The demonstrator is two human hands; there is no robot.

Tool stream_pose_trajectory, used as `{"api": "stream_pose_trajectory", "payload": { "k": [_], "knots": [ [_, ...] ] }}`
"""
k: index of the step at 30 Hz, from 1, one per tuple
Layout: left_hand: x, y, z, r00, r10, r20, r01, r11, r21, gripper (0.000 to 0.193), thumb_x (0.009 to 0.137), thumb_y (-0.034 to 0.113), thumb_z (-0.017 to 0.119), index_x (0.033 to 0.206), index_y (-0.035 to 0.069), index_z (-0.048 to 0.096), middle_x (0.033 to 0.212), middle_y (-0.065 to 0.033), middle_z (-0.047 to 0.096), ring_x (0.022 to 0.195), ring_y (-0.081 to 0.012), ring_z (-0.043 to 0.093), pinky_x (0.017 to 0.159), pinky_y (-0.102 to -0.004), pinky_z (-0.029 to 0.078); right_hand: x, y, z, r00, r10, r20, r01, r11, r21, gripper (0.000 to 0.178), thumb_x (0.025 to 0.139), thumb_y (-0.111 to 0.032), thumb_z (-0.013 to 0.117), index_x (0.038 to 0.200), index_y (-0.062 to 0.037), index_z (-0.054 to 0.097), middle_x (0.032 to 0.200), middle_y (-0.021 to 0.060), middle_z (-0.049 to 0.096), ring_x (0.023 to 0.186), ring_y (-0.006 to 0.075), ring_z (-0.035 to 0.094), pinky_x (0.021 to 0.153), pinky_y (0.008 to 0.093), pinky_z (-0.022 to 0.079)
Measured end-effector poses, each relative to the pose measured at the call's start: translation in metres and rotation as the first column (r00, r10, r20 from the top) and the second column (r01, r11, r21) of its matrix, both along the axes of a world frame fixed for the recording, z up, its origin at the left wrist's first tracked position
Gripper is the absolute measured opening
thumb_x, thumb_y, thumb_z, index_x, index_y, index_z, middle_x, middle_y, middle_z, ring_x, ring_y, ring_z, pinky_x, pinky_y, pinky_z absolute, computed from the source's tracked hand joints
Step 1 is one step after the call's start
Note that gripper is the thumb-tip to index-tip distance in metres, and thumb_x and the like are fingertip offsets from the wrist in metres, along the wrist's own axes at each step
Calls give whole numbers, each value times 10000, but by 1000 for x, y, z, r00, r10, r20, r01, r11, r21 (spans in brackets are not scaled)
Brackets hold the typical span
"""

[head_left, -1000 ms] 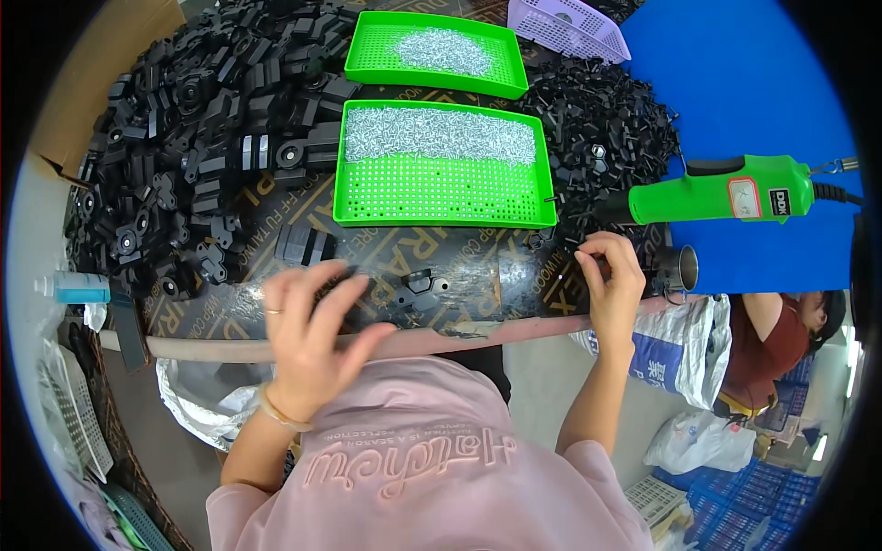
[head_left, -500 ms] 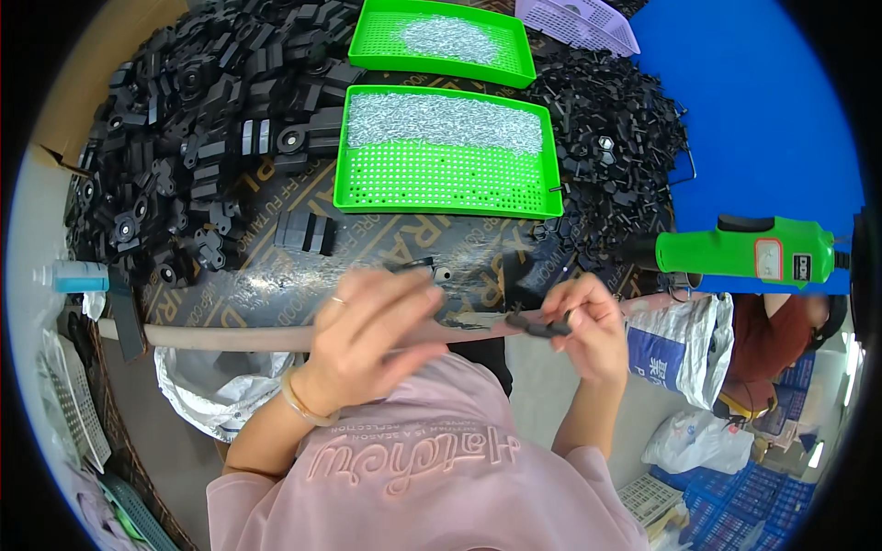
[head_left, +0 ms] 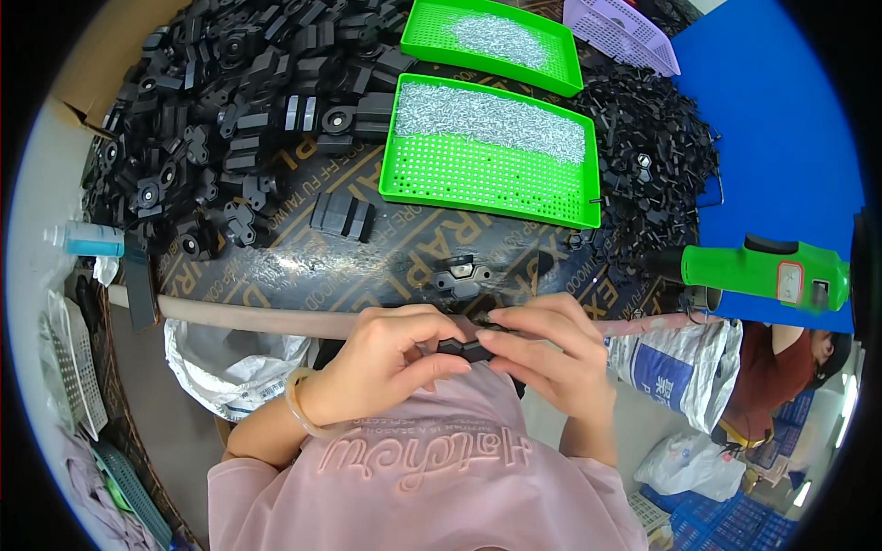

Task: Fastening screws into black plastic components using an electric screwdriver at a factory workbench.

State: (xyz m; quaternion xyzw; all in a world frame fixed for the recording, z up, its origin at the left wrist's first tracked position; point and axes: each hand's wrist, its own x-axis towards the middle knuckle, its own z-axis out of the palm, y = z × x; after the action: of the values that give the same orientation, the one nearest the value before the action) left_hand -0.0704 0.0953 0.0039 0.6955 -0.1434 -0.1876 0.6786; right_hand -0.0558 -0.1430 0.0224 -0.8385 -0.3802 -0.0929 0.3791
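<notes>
While the left hand (head_left: 384,354) and right hand (head_left: 553,354) both pinch a small black part (head_left: 465,350) by the pale table edge (head_left: 248,317), we can't quite make out its full shape; just beyond, we've got a black bracket (head_left: 452,281) lying flat.

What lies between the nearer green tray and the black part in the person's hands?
In the head view, a black bracket-like part lies on the patterned tabletop between the green tray and the held black part; then comes the pinkish edge strip.
</notes>
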Motion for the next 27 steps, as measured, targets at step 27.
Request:
{"api": "stream_pose_trajectory", "payload": {
  "k": [27],
  "knots": [
    [24,-9,-37,797,272,539,-423,888,178,532,699,-8,837,1206,13,678,993,-115,721,842,-240,644,590,-298,545,72,1,-21,989,104,-107,-111,992,-56,271,720,-68,813,981,-15,762,932,91,706,817,252,659,708,346,536]
  ]
}}
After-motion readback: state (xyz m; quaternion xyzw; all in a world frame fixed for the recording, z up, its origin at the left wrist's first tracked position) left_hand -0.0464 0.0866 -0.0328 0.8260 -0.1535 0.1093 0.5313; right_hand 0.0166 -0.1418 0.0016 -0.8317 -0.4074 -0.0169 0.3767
